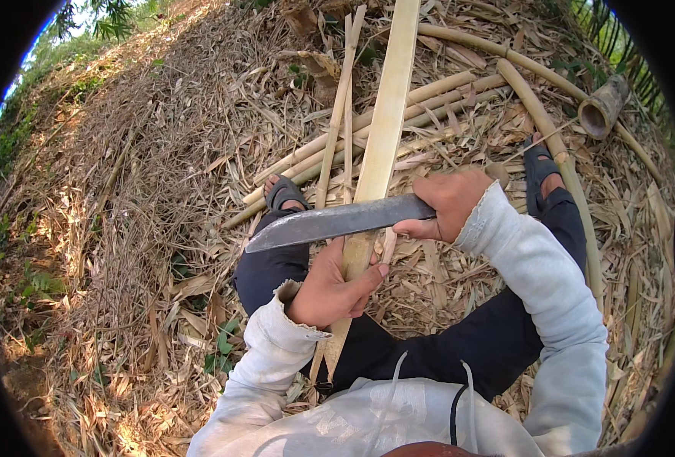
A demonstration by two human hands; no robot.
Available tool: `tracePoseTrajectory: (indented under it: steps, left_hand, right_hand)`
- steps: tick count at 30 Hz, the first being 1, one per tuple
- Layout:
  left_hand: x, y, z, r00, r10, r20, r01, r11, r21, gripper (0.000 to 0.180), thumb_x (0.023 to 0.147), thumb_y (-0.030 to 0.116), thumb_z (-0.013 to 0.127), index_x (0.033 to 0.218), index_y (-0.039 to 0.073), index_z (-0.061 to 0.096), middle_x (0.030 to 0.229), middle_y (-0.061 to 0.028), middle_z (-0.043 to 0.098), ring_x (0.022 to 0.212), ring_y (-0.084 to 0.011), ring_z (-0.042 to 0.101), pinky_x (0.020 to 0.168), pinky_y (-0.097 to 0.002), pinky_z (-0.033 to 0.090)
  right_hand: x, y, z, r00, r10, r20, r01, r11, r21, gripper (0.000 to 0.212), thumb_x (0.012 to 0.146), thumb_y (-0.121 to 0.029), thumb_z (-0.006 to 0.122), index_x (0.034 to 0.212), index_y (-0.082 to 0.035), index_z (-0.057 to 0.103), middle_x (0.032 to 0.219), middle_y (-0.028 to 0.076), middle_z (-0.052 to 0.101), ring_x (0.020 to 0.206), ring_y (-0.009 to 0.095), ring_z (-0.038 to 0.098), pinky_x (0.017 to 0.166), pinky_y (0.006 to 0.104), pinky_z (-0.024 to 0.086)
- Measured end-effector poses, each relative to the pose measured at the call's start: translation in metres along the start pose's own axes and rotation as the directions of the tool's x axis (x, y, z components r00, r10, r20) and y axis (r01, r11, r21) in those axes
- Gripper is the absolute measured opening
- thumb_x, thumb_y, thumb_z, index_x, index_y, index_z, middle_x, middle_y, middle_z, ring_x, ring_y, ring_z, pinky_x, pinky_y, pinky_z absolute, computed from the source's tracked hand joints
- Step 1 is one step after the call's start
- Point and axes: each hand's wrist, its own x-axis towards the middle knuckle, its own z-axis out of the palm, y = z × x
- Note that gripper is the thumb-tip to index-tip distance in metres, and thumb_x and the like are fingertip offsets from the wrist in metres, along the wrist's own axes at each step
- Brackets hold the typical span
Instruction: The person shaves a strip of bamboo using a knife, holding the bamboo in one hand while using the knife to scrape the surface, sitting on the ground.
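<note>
A long, pale split bamboo strip (389, 114) runs from the top of the view down between my legs. My left hand (339, 283) is closed around its lower part, thumb on the right edge. In my right hand (453, 204) is a machete (337, 224) with a broad dark blade; its handle is mostly hidden by the fingers. The blade lies crosswise over the strip just above my left hand, its tip pointing left. A thin curled shaving (389, 245) stands beside the strip, close to my left thumb.
Several bamboo poles (436, 95) lie on the dry leaf litter ahead, near my sandalled feet. Two thin slats (343, 107) stand left of the strip. A cut hollow bamboo piece (604, 107) and a long pole (554, 141) are at the right. A stump (318, 72) rises ahead.
</note>
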Motion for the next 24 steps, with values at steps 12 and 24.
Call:
tracePoseTrajectory:
  steps: [12,24]
  left_hand:
    - [0.004,0.006,-0.002,0.999,0.026,-0.031,-0.022,0.992,0.122,0.025,0.092,0.008,0.063,0.103,0.006,0.040,0.059,0.0005,0.043,0.038,-0.0070,0.038,0.035,-0.0245,0.031]
    - [-0.002,0.004,-0.009,1.000,-0.014,0.000,0.014,0.998,0.067,0.025,0.091,0.003,0.061,0.103,0.008,0.040,0.060,0.0018,0.041,0.039,-0.0059,0.035,0.035,-0.0241,0.028]
  right_hand:
    - [-0.001,0.036,-0.001,1.000,0.013,0.027,-0.009,0.992,-0.129,0.063,0.079,-0.070,0.057,0.073,-0.007,0.055,0.065,0.012,0.060,0.059,0.032,0.063,0.051,0.0407,0.050]
    - [-0.011,0.063,-0.013,0.991,0.105,0.081,-0.090,0.981,-0.175,0.062,0.084,-0.067,0.053,0.076,-0.005,0.053,0.067,0.013,0.059,0.063,0.035,0.062,0.057,0.0433,0.050]
